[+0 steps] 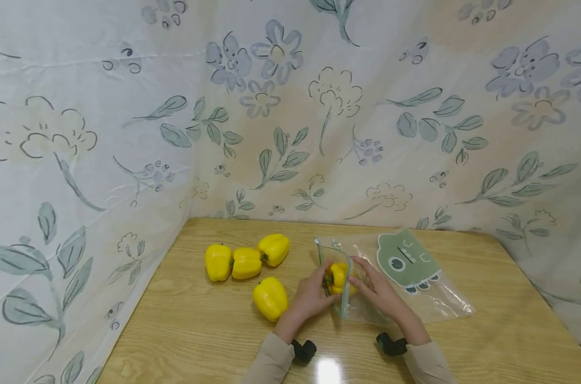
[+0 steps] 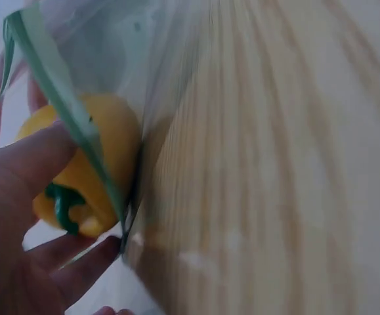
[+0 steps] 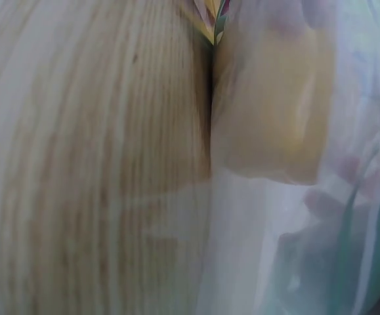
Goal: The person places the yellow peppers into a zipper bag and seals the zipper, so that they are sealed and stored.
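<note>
A yellow bell pepper [image 1: 338,276] with a green stem is in the mouth of a clear zip bag [image 1: 451,303] with a green edge. My left hand [image 1: 313,294] grips the pepper at its stem side; in the left wrist view the thumb [image 2: 35,157] lies over the pepper [image 2: 114,144] and fingers curl beneath it. My right hand [image 1: 382,292] holds the bag's opening from the other side, thumb near the green edge. Through the cloudy plastic, the pepper's far end [image 3: 275,125] shows in the right wrist view.
Left of the hands lie more yellow peppers: one near the left wrist [image 1: 271,298] and a row of three [image 1: 246,263] farther back. A green cartoon print [image 1: 405,261] marks the bag, which spreads flat to the right. Flowered cloth [image 1: 290,117] hangs behind the wooden table [image 1: 189,330].
</note>
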A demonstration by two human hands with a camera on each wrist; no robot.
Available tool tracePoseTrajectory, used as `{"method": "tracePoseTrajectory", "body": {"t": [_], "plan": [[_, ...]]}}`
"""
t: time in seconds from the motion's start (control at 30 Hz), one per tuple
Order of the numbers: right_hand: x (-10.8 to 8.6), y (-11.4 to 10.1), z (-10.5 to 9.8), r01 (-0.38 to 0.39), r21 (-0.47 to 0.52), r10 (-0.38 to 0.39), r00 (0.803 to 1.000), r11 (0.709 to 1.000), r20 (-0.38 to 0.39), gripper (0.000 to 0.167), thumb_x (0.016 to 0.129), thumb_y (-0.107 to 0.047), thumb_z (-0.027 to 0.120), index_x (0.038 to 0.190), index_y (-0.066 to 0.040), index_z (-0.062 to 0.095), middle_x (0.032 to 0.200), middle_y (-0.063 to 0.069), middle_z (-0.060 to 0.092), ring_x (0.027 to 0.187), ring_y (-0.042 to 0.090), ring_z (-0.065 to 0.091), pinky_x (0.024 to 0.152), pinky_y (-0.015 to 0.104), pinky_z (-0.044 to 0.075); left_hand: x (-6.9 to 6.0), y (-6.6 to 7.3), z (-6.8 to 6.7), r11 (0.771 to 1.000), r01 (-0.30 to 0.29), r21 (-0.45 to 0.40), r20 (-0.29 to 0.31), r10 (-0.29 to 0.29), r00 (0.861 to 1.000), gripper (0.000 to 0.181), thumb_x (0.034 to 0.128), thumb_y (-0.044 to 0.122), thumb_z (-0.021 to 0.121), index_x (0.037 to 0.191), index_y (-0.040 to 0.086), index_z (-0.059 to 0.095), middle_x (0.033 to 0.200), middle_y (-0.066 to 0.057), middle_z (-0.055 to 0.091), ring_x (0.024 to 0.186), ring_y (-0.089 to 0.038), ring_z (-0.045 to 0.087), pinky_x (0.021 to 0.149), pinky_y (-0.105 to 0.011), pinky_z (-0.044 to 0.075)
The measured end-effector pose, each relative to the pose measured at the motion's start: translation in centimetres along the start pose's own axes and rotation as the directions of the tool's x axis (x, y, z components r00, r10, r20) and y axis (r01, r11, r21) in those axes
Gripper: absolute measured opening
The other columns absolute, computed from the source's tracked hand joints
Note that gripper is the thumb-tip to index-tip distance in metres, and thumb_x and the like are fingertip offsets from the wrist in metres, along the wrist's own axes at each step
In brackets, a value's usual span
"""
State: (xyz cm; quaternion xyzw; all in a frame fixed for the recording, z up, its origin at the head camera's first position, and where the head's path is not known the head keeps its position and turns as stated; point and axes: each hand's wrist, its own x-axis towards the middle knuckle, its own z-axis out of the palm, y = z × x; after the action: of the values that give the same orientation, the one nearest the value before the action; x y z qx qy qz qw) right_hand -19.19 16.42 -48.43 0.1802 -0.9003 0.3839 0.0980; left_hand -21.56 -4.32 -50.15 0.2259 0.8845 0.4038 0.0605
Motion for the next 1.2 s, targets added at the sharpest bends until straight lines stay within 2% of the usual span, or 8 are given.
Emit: {"method": "tracePoseTrajectory", "body": {"t": [0.13, 0.23, 0.33, 0.57, 0.8, 0.93, 1.07, 1.2], "plan": [[-0.05, 0.17, 0.12, -0.017, 0.007, 0.017, 1.0, 1.0, 0.001, 0.047, 0.093, -0.028, 0.057, 0.136, -0.028, 0.038, 0.136, 0.006, 0.049, 0.125, 0.032, 0.045, 0.095, 0.058, 0.039, -0.47, -0.01, -0.68, 0.996, -0.01, 0.088, 0.045, 0.006, 0.999, 0.082, 0.0813, 0.057, 0.059, 0.148, 0.026, 0.021, 0.144, 0.001, 0.041, 0.125, -0.019, 0.047, 0.104, -0.05, 0.028], [-0.05, 0.22, 0.12, -0.027, 0.015, 0.027, 1.0, 1.0, 0.008, 0.047, 0.093, -0.028, 0.056, 0.136, -0.029, 0.038, 0.137, 0.006, 0.048, 0.125, 0.031, 0.044, 0.096, 0.058, 0.039, -0.55, -0.15, -0.91, 0.991, -0.013, 0.131, 0.043, 0.008, 0.999, 0.085, 0.0801, 0.063, 0.054, 0.148, 0.024, 0.02, 0.142, 0.0, 0.043, 0.121, -0.02, 0.051, 0.103, -0.05, 0.029], [-0.02, 0.22, 0.05, -0.034, 0.018, 0.034, 0.999, 0.999, 0.016, 0.046, 0.093, -0.029, 0.056, 0.136, -0.028, 0.039, 0.137, 0.007, 0.048, 0.126, 0.032, 0.043, 0.096, 0.059, 0.038, -0.47, -0.39, -0.86, 0.985, -0.003, 0.174, 0.021, 0.0, 1.0, 0.089, 0.0781, 0.067, 0.052, 0.149, 0.023, 0.019, 0.14, -0.001, 0.046, 0.118, -0.021, 0.054, 0.103, -0.049, 0.029], [0.06, 0.06, 0.0, -0.007, -0.003, 0.007, 0.999, 1.0, 0.031, 0.047, 0.093, -0.028, 0.055, 0.137, -0.022, 0.038, 0.136, 0.011, 0.049, 0.123, 0.036, 0.045, 0.093, 0.059, 0.041, -0.27, -0.68, -0.57, 0.973, 0.004, 0.229, -0.059, 0.009, 0.998, 0.089, 0.0751, 0.071, 0.05, 0.144, 0.017, 0.034, 0.124, -0.003, 0.061, 0.105, -0.021, 0.061, 0.096, -0.044, 0.031], [0.2, -0.47, -0.25, 0.006, -0.003, -0.006, 1.0, 1.0, 0.024, 0.049, 0.093, -0.026, 0.057, 0.138, -0.021, 0.038, 0.135, 0.012, 0.05, 0.12, 0.035, 0.048, 0.09, 0.057, 0.044, -0.01, -0.61, -0.56, 0.96, 0.039, 0.278, -0.093, -0.014, 0.996, 0.086, 0.0747, 0.074, 0.047, 0.143, 0.022, 0.037, 0.12, -0.001, 0.063, 0.099, -0.015, 0.063, 0.095, -0.04, 0.032], [0.31, -0.65, -0.36, 0.005, -0.003, -0.004, 1.0, 1.0, 0.024, 0.048, 0.093, -0.026, 0.057, 0.137, -0.021, 0.039, 0.134, 0.013, 0.05, 0.119, 0.034, 0.049, 0.089, 0.057, 0.044, 0.02, -0.62, -0.55, 0.969, 0.052, 0.241, -0.087, -0.031, 0.996, 0.086, 0.0733, 0.073, 0.05, 0.143, 0.024, 0.037, 0.12, 0.001, 0.063, 0.101, -0.013, 0.062, 0.096, -0.041, 0.031], [0.38, -0.65, -0.37, -0.003, -0.008, 0.003, 1.0, 1.0, 0.03, 0.048, 0.093, -0.026, 0.056, 0.137, -0.021, 0.039, 0.134, 0.012, 0.05, 0.121, 0.034, 0.048, 0.091, 0.057, 0.043, -0.07, -0.61, -0.62, 0.988, 0.06, 0.145, -0.068, -0.05, 0.996, 0.085, 0.0717, 0.069, 0.057, 0.143, 0.027, 0.036, 0.125, 0.004, 0.06, 0.106, -0.011, 0.059, 0.095, -0.041, 0.03], [0.45, -0.7, -0.32, -0.012, -0.004, 0.012, 0.999, 1.0, 0.033, 0.048, 0.093, -0.027, 0.057, 0.137, -0.022, 0.039, 0.135, 0.011, 0.049, 0.122, 0.035, 0.047, 0.092, 0.058, 0.042, -0.18, -0.44, -0.73, 0.996, 0.037, 0.079, -0.066, -0.032, 0.997, 0.084, 0.0719, 0.065, 0.061, 0.143, 0.026, 0.036, 0.129, 0.004, 0.057, 0.106, -0.012, 0.059, 0.097, -0.045, 0.03]]}}
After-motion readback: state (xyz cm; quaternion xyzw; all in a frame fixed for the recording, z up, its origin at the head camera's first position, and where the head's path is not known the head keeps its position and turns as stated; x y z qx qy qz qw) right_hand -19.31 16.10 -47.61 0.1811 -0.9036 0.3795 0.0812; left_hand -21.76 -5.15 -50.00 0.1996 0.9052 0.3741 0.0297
